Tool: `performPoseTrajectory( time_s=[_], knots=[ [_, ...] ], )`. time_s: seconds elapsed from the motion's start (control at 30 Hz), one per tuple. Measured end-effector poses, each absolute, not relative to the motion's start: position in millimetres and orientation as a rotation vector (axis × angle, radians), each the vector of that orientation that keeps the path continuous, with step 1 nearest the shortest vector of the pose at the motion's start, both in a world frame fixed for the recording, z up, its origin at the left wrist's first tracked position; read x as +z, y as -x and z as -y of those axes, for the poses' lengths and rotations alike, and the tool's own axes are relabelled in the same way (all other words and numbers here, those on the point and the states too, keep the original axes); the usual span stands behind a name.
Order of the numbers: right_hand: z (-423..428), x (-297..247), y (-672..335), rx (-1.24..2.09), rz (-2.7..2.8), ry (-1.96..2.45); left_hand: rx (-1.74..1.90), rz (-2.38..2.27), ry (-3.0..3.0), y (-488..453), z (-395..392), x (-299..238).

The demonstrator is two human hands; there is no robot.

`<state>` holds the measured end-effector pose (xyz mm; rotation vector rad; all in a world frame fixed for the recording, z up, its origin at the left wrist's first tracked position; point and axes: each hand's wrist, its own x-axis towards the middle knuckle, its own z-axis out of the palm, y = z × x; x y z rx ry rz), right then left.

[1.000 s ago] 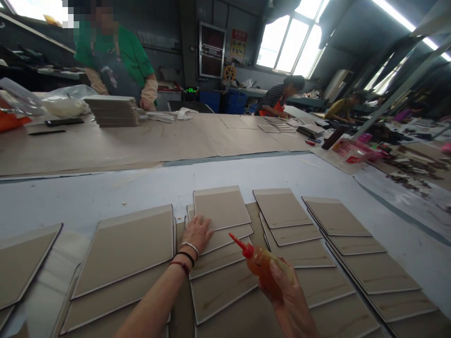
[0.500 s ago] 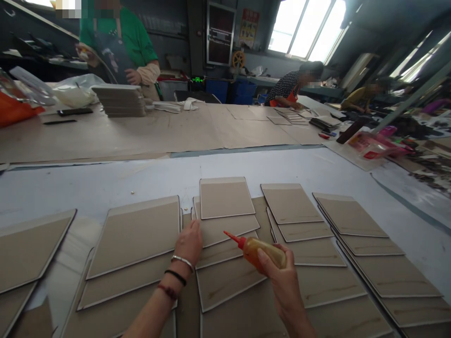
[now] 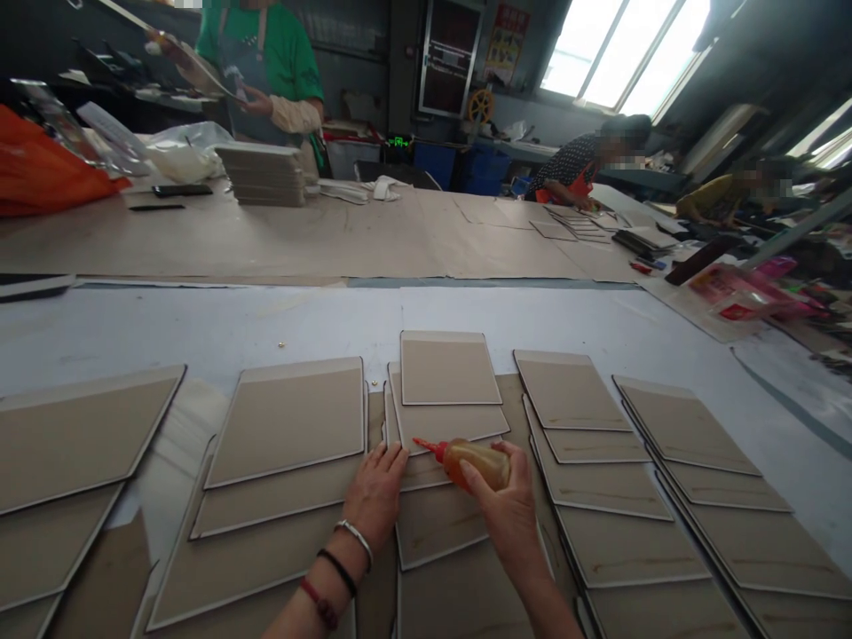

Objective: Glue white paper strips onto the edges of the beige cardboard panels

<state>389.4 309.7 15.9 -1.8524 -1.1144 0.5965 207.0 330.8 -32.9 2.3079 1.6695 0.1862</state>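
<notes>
The right hand has its grip closed around a small squeeze bottle of amber glue, held nearly level with the red nozzle pointing left and touching, or just above, the near edge of a tan panel in the middle column. The left hand holds nothing; it lies flat, fingers spread, pressing on the overlapped panels just left of the nozzle. These panels lie in shingled columns across the pale counter, each one covering all but a strip of the one behind it. By the look of it, the step in hand is laying glue along an exposed strip; the next move calls for a steady squeeze while drawing the nozzle along that edge, the flat hand keeping the stack from sliding. Farther back, a person in a green shirt stands by a stack of boards.
</notes>
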Motion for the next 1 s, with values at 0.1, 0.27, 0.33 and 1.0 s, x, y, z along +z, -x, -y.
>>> performPoseTrajectory(
  time_s=[0.1,0.27,0.33,1.0],
  knots=[
    [-309,17,-392,0.514,1.131,1.870,0.129,-1.672,-2.299,-208,-330,-29],
    [-309,20,-402,0.442,1.132,1.905,0.071,-1.680,-2.276,-209,-331,-21],
    [-310,20,-408,0.372,1.142,1.915,0.034,-1.676,-2.266,-209,-332,-17],
    [-316,26,-479,0.088,0.977,2.057,0.038,-1.659,-2.336,-204,-334,-31]
  ],
)
